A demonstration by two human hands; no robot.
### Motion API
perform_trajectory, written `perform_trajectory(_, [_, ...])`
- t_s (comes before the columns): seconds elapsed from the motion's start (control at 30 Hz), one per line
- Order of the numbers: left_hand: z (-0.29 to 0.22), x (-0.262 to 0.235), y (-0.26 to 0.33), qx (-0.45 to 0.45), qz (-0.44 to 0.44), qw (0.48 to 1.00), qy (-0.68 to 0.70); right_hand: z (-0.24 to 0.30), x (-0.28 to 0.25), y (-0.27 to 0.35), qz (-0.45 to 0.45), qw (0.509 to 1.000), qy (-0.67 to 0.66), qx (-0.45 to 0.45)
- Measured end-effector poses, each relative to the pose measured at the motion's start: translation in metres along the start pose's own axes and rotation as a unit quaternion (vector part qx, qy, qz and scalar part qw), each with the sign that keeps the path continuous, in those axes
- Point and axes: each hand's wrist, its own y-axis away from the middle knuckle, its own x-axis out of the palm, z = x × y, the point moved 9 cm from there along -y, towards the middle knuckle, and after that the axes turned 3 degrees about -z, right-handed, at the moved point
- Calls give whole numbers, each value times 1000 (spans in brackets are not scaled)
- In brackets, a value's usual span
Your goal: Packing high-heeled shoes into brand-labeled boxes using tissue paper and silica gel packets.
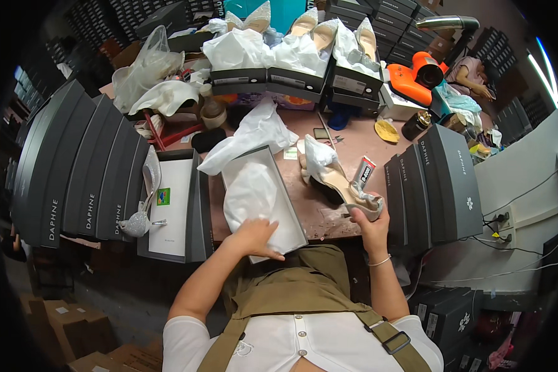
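Note:
My right hand grips the heel end of a beige high-heeled shoe above the table. White tissue paper is stuffed in the shoe's toe and gathered at its heel. My left hand lies with fingers apart on white tissue paper inside an open grey shoebox. Whether anything lies under that tissue is hidden. More white tissue spills over the box's far end. A tube of glue sits on the table just beyond the shoe.
Stacked dark shoeboxes stand at left, others at right. Sparkly silver heels rest by another open box. At the back are boxes with tissue-wrapped shoes and an orange tool. Another person sits far right.

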Motion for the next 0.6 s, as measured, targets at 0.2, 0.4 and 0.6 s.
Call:
perform_trajectory(0.2, [21, -21, 14, -40, -309, 390, 867, 22, 80, 69, 179, 972, 17, -149])
perform_trajectory(0.4, [5, 4, 38, -59, -280, 294, 912, 64, 165, 56, 349, 861, 236, -283])
perform_trajectory(0.6, [-55, 35, 45, -184, -192, 230, 936, 15, 229, 51, 390, 707, 348, -476])
